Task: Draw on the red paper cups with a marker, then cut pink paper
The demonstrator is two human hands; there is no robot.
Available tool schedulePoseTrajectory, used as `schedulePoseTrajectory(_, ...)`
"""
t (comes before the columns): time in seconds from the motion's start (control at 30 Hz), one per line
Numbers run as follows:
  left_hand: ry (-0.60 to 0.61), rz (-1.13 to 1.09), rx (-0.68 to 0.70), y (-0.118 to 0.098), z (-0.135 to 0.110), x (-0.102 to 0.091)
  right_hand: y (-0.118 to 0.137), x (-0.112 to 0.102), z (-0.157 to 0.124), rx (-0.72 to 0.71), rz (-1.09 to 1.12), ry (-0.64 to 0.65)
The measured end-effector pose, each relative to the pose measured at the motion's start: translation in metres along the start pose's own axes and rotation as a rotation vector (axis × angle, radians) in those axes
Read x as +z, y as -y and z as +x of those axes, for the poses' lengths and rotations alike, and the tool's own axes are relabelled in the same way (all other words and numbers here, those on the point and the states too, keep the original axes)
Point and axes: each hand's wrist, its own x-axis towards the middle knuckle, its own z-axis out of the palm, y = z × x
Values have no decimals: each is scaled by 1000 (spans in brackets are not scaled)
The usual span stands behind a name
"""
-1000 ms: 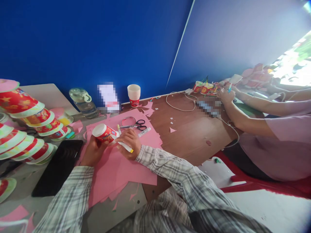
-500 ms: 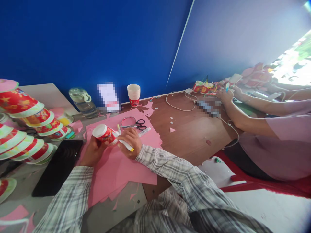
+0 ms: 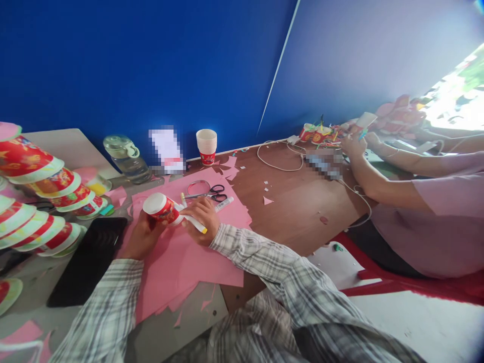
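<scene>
A red printed paper cup (image 3: 165, 208) with a white end lies tilted in my left hand (image 3: 143, 237), whose fingers wrap around it from below. My right hand (image 3: 202, 218) is closed on a white marker (image 3: 195, 223) with a yellow end, held against the cup's right end. Where the marker meets the cup is partly hidden by my fingers. Under both hands spread pink paper sheets (image 3: 181, 267). Just beyond my right hand lie black-handled scissors (image 3: 217, 193), a roll of tape (image 3: 198, 188) and a white tube (image 3: 224, 203).
Stacked decorated cups (image 3: 41, 227) and a black phone (image 3: 88, 262) are at the left. A water bottle (image 3: 126, 159) and nested cups (image 3: 206, 147) stand by the blue wall. Rightward, a power strip (image 3: 323, 166) lies near a co-worker's hands (image 3: 355, 146).
My hands keep nearly the same grip on the cup and marker. The whole view has shifted slightly. The co-worker's hands at the right have moved a little.
</scene>
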Motion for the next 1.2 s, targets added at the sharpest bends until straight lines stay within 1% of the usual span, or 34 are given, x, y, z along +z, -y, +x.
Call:
schedulePoseTrajectory(0.1, 2, -20, 19, -2, -1, -1, 0, 2, -1, -15, 14, 22)
schedulePoseTrajectory(0.17, -20, 21, 8, -7, -3, 0, 0, 2, -2, -9, 8, 27)
schedulePoseTrajectory(0.3, -91, 67, -66, -18, -5, 3, 3, 1, -2, -12, 2, 47)
schedulePoseTrajectory(0.4, -122, 56, -106, -21, -5, 4, 4, 0, -3, -25, 24, 51)
schedulePoseTrajectory(0.7, -98, 43, -101, -19, -5, 3, -1, 4, -4, -1, 27, 24)
schedulePoseTrajectory(0.87, -102, -13, -60, -14, -3, 3, 0, 3, -3, -35, 41, 24)
schedulePoseTrajectory(0.93, -82, -33, -41, -14, -3, 3, 0, 3, -3, -17, 29, 11)
schedulePoseTrajectory(1.03, -60, -48, -52, -14, -3, 3, -1, 3, -3, 5, 28, 14)
schedulePoseTrajectory(1.13, -81, -42, -55, -13, -3, 2, -1, 3, -3, -32, 55, 34)
schedulePoseTrajectory(1.2, -70, -49, -50, -12, -3, 1, -1, 3, -3, -36, 57, 27)
